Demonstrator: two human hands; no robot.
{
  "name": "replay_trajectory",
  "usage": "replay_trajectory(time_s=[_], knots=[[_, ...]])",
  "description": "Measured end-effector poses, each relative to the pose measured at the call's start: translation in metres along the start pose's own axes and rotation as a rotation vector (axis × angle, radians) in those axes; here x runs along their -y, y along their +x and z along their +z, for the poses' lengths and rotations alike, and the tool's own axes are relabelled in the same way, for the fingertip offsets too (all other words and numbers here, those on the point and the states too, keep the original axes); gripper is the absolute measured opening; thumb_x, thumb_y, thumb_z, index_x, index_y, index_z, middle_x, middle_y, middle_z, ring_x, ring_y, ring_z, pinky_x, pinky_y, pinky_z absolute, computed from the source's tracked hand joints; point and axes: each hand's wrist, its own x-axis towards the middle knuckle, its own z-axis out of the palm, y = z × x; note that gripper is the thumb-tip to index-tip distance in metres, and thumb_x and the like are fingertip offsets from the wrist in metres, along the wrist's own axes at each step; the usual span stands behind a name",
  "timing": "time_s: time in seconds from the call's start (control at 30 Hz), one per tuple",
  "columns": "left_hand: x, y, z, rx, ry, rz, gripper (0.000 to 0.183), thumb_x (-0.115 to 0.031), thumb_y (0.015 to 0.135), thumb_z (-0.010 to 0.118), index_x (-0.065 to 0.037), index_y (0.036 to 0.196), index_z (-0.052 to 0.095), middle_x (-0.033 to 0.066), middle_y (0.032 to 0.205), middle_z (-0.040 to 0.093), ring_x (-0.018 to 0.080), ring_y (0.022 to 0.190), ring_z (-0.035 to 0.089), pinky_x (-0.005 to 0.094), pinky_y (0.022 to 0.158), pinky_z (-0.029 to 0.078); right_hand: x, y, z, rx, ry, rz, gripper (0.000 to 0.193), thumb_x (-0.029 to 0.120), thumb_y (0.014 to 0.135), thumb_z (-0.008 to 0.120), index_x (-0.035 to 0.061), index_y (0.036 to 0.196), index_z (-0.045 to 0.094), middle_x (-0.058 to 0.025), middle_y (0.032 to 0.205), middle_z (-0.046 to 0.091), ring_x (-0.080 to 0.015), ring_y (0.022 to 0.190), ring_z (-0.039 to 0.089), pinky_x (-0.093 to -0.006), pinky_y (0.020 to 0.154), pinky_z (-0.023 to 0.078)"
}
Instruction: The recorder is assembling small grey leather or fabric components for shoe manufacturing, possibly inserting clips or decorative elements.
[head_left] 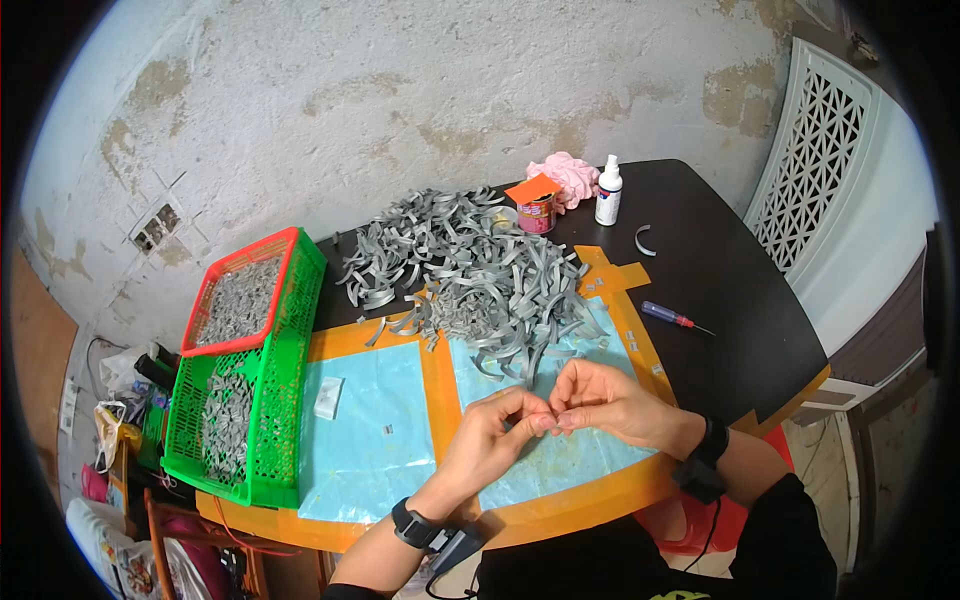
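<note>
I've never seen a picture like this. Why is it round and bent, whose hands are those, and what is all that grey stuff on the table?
The picture comes from a wide fisheye camera worn on a person's head, looking down, so straight edges curve near the rim. No machine here: the two bare hands are the wearer's own. The left hand and right hand meet fingertip to fingertip, pinching something small between them; it is too tiny to identify. Each wrist wears a dark band. Behind them, on the table, lies a pile of grey strips. To the left stand a green basket and a red basket, both holding grey pieces. Farther back are a white spray bottle, a small can, a pink cloth and a screwdriver.
</note>
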Motion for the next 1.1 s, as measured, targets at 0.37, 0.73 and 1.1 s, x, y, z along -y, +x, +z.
replay_trajectory(time_s=[0.37,0.73,1.1], knots=[[-0.021,-0.018,-0.074,-0.734,-0.524,0.101,0.006,-0.012,0.093,0.057,-0.007,0.095,0.057,0.0039,0.086,0.061,0.0110,0.077,0.059,0.0226,0.066,0.048,0.011,-0.002,-0.004,-0.182,-0.127,0.002,0.012,0.006,0.088,0.060,0.0046,0.095,0.051,-0.0053,0.085,0.060,-0.0131,0.080,0.059,-0.0265,0.070,0.047],[-0.029,-0.160,-0.258,-0.967,0.870,-0.394,0.023,-0.015,0.076,0.072,-0.002,0.092,0.063,0.0092,0.082,0.063,0.0220,0.071,0.058,0.0331,0.067,0.047,0.016,-0.004,0.002,-0.188,-0.187,0.002,0.010,0.006,0.087,0.060,0.0040,0.091,0.052,-0.0059,0.083,0.060,-0.0133,0.078,0.059,-0.0264,0.068,0.047],[0.032,-0.079,-0.137,-0.491,1.435,-0.532,0.013,-0.007,0.077,0.052,0.002,0.080,0.061,0.0198,0.078,0.065,0.0352,0.072,0.067,0.0434,0.061,0.054,0.012,-0.006,0.003,-0.151,-0.252,-0.016,0.007,0.006,0.087,0.060,0.0044,0.090,0.054,-0.0047,0.083,0.061,-0.0125,0.077,0.060,-0.0255,0.069,0.048]])
